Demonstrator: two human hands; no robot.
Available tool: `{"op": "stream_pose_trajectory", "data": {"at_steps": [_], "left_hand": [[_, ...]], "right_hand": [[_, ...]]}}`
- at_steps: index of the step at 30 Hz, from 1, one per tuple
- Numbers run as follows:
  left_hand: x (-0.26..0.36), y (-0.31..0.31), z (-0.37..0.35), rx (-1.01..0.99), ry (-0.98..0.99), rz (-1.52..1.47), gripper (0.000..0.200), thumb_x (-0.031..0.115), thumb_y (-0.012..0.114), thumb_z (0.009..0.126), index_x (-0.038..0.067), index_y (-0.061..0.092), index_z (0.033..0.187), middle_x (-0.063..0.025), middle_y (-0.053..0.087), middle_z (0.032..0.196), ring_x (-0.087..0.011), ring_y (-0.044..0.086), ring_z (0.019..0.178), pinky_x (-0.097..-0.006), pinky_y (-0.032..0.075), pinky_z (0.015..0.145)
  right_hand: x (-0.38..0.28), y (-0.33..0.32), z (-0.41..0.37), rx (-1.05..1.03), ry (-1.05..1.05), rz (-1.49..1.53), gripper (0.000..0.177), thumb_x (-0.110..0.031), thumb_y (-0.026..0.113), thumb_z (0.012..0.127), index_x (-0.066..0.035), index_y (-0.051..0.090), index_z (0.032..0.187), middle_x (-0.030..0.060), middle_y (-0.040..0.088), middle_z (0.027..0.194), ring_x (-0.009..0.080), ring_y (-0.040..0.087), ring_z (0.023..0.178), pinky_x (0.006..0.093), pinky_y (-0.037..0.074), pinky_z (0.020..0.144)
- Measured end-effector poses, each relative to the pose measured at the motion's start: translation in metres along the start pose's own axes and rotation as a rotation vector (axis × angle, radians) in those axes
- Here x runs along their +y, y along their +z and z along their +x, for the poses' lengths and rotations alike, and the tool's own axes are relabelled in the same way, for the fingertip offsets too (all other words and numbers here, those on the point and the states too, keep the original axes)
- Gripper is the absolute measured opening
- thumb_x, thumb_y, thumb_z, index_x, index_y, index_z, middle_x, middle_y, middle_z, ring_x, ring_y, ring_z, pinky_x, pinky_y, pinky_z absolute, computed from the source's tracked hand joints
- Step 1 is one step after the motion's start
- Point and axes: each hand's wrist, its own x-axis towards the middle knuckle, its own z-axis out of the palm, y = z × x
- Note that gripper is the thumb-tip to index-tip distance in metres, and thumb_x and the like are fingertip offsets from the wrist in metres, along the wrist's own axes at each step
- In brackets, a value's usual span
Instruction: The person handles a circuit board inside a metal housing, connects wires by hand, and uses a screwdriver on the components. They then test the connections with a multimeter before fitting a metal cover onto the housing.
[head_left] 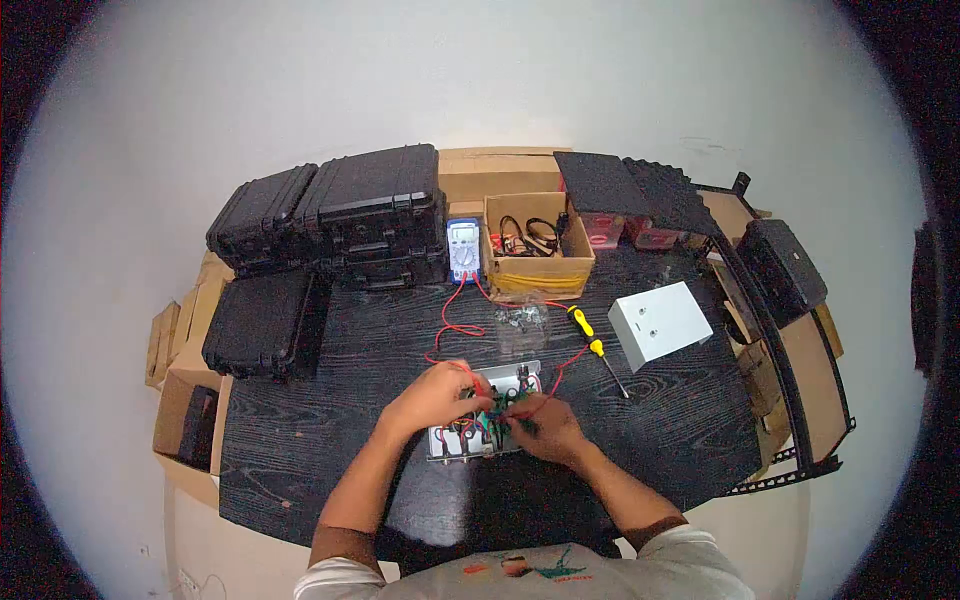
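Observation:
My left hand (437,397) is closed in a pinch over the green circuit board (487,420), around a multimeter probe whose red lead runs up from it. From the right, my right hand (546,430) pinches the other probe, its red lead (562,378) coming in over the fingers. Both probe tips meet the middle of the board, partly hidden by fingers. The board and its wires sit in an open light-coloured metal housing (512,382) with connectors along its front edge. Farther back, the blue multimeter (465,250) leans upright against a cardboard box.
A yellow-black screwdriver (587,332) lies right of a clear bag of small parts (522,325). Beyond it is a white metal box (661,325). Black cases (370,215) stack at the left; the cardboard box (540,270) holds cables. A shelf frame (775,360) borders the right.

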Motion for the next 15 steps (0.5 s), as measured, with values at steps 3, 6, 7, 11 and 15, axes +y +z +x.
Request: {"op": "stream_pose_trajectory", "data": {"at_steps": [3, 6, 7, 11, 15], "left_hand": [[-0.011, 0.009, 0.002, -0.015, 0.059, 0.005, 0.015, 0.02, 0.075, 0.087, 0.008, 0.078, 0.096, -0.0122, 0.075, 0.094, -0.0311, 0.069, 0.092, -0.0426, 0.055, 0.086], [-0.009, 0.013, 0.002, -0.034, 0.022, 0.027, 0.015, 0.02, 0.075, 0.086, 0.009, 0.078, 0.095, -0.0119, 0.075, 0.093, -0.0311, 0.068, 0.094, -0.0429, 0.055, 0.087], [-0.009, 0.014, 0.002, -0.043, 0.013, 0.032, 0.016, 0.021, 0.076, 0.085, 0.008, 0.078, 0.095, -0.0126, 0.074, 0.093, -0.0317, 0.068, 0.095, -0.0435, 0.054, 0.089], [-0.011, 0.02, 0.002, -0.06, -0.024, 0.029, 0.018, 0.022, 0.077, 0.084, 0.008, 0.078, 0.095, -0.0139, 0.073, 0.093, -0.0331, 0.067, 0.099, -0.0449, 0.053, 0.092], [-0.016, 0.022, 0.003, -0.056, -0.007, 0.027, 0.018, 0.021, 0.076, 0.084, 0.008, 0.078, 0.096, -0.0143, 0.073, 0.093, -0.0335, 0.066, 0.098, -0.0451, 0.052, 0.092]], "right_hand": [[-0.003, -0.004, 0.002, -0.074, 0.016, -0.022, 0.019, -0.023, 0.07, 0.09, -0.012, 0.074, 0.105, 0.0118, 0.074, 0.105, 0.0354, 0.071, 0.098, 0.0464, 0.058, 0.088], [-0.01, -0.009, 0.004, -0.081, 0.072, -0.003, 0.018, -0.023, 0.07, 0.091, -0.011, 0.072, 0.105, 0.0121, 0.074, 0.106, 0.0356, 0.071, 0.099, 0.0466, 0.058, 0.087], [-0.012, -0.011, 0.004, -0.072, 0.095, 0.016, 0.018, -0.023, 0.07, 0.092, -0.011, 0.072, 0.105, 0.0123, 0.074, 0.107, 0.0357, 0.071, 0.1, 0.0467, 0.057, 0.087], [-0.006, 0.003, -0.001, 0.076, 0.205, 0.13, 0.02, -0.022, 0.069, 0.094, -0.009, 0.07, 0.109, 0.0133, 0.073, 0.109, 0.0364, 0.07, 0.101, 0.0464, 0.057, 0.088], [-0.006, 0.001, 0.002, 0.016, 0.232, 0.13, 0.022, -0.023, 0.07, 0.095, -0.008, 0.069, 0.111, 0.014, 0.073, 0.111, 0.036, 0.07, 0.104, 0.0457, 0.055, 0.093]]}}
